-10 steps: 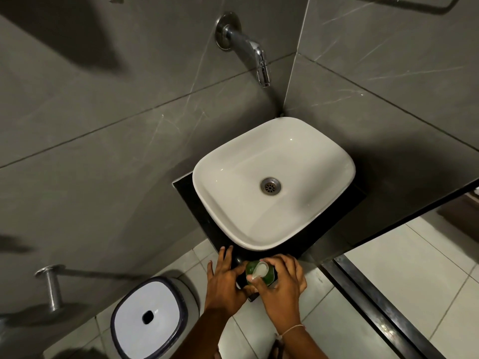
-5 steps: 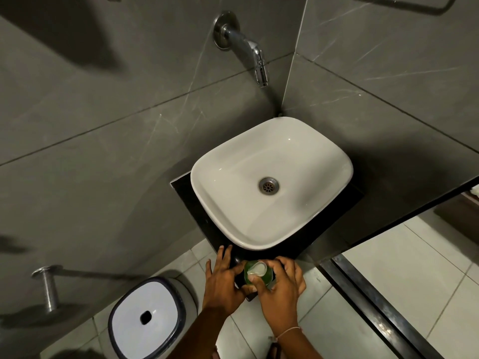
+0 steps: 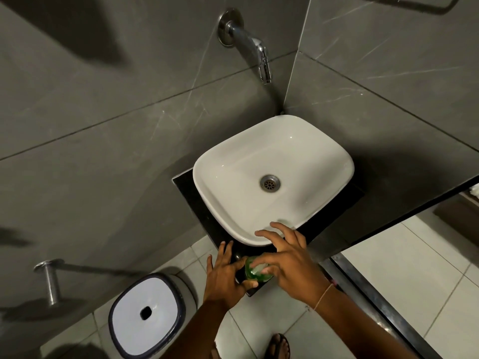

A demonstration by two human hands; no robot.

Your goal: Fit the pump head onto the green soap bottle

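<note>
1. Bottle position: green soap bottle stands upright on the black tabletop, at its front corner just before the near rim of the white basin. Only its top shows from above; the body is hidden.

2. Left hand is on the bottle's left side, thumb and forefinger curved against it, the other fingers spread and pointing toward the basin. It appears to steady the bottle more than clamp it.

3. Right hand comes over from the right, thumb and forefinger pinching at the pale pump head on the bottle's mouth, remaining fingers fanned out over the basin rim. Whether the head is fully seated I cannot tell.

4. Risks, as judgement:
   - Bottle sits close to the tabletop's corner edge; a sideways push while twisting could send it off to the floor tiles below.
   - Loose left grip could let the bottle turn with the head, so the thread never tightens.
   - Head started crooked could cross-thread and leak.
   - Soap on the fingers would make the pinch slip.

5. Writing: none readable. Any label on the bottle is out of sight from above; basin and tap behind it show no legible brand.
</note>
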